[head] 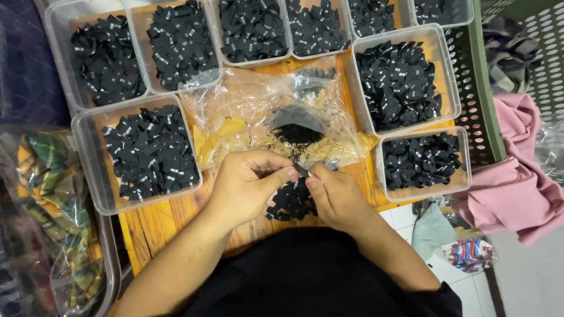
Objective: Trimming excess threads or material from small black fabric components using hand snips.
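Label, small and dark, a narrow strip of woven fabric, sits pinched right between the two hands, just above the wooden table edge nearest the person. Left hand curls in, thumb and forefinger closed on one end of it; right hand meets it from the other side, fingertips also closed on the strip. It looks greyish where light catches it, black otherwise, too small to read any detail.

Directly under the hands lies a loose heap of black labels on the wood, touching the right hand's knuckles. Just beyond, a crumpled clear plastic bag spreads open with a dark clump of labels inside and a yellow scrap at its left.

Around that, clear plastic tubs ring the table, each filled with black labels bearing tiny white marks: one at the left, two at the right, more along the far edge. Off to the right, a green perforated crate and pink cloth; at left, plaid fabric in plastic.
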